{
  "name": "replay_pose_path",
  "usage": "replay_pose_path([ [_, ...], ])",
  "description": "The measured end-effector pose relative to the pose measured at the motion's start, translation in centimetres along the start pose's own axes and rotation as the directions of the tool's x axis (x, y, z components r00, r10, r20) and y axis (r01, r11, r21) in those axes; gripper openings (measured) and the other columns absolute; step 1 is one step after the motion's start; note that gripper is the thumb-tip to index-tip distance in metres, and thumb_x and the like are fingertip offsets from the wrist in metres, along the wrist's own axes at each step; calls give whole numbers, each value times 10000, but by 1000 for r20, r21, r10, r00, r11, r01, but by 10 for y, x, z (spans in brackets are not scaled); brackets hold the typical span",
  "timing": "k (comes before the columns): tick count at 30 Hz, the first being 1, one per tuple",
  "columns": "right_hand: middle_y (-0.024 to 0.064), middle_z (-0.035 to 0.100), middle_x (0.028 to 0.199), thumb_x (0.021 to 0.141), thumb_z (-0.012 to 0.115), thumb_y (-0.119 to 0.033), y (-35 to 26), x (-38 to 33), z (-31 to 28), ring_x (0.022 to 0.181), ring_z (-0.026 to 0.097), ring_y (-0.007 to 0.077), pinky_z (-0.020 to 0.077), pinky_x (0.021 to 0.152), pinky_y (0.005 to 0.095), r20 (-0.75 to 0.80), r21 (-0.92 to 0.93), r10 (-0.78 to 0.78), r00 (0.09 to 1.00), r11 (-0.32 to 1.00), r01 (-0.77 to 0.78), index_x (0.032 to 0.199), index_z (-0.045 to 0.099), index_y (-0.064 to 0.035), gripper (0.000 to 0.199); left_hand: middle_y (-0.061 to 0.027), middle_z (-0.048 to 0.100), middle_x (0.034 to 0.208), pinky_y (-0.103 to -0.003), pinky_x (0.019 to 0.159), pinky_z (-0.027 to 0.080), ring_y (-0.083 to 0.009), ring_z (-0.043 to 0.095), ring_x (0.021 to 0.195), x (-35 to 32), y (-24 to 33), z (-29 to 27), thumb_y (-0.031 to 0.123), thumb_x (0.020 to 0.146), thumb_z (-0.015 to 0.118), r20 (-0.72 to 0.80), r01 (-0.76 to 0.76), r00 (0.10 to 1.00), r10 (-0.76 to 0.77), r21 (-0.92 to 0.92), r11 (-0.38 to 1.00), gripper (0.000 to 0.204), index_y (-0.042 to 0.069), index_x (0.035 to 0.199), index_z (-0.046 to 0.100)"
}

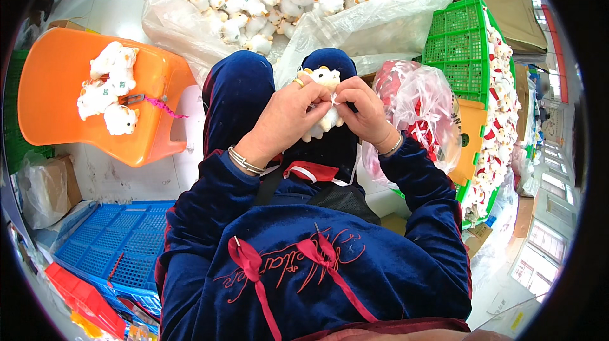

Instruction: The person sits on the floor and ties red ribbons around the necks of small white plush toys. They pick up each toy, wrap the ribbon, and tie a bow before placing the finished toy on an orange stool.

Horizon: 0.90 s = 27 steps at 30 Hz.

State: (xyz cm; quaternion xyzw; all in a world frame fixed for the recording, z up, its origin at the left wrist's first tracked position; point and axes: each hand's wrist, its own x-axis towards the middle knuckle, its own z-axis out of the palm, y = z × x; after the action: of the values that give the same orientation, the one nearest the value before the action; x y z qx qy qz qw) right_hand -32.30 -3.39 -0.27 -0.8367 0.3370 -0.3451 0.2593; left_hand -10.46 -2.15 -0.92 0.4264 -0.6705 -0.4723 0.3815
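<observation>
A small white plush toy [327,124] with tan ears rests upright on my lap, its head tipped away from me. My left hand [282,116] and my right hand [365,112] meet at its neck, fingertips pinched close together. Between them shows a thin white ribbon [334,97], partly covered by the fingers. On my lap, nearer my body, lies a red cloth piece [311,171] with white ribbon ends.
Ahead, a large clear plastic bag [158,8] holds many white plush toys. Several more plush toys [104,90] and a pink-corded tool lie on the orange chair [54,97]. At right are a bag of red pieces [415,97] and a green crate [453,49]. A blue crate [120,233] stands lower left.
</observation>
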Motion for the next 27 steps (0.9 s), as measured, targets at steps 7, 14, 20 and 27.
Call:
replay_pose_path([
  [7,118,653,998,797,775,56,6,0,-3,904,649,314,553,784,379,16,-7,-71,997,997,71,1014,657,-16,257,-95,628,879,-318,705,530,-220,656,784,0,2,0,76,911,733,0,4,1000,-4,-23,1000,90,29,977,693],
  [14,117,656,996,783,777,63,5,4,-4,911,652,315,554,782,380,23,-36,-80,997,996,81,1005,647,-16,269,-97,653,886,-317,722,549,-218,680,787,-2,-1,1,66,907,729,-21,-6,1000,6,-4,1000,88,30,979,692],
  [20,116,654,998,763,766,84,0,5,-6,918,652,314,554,791,381,25,-35,-57,998,998,58,977,617,-19,280,-98,652,868,-325,714,551,-226,676,767,-4,-3,6,59,877,739,-59,-37,998,36,-13,999,116,29,956,659],
  [27,117,647,1006,756,767,88,2,2,-4,930,649,316,551,805,380,8,-26,-78,997,997,78,994,612,-22,304,-94,632,862,-330,705,540,-231,662,755,-4,-2,8,35,872,721,-103,-60,993,62,18,998,142,35,988,637],
])
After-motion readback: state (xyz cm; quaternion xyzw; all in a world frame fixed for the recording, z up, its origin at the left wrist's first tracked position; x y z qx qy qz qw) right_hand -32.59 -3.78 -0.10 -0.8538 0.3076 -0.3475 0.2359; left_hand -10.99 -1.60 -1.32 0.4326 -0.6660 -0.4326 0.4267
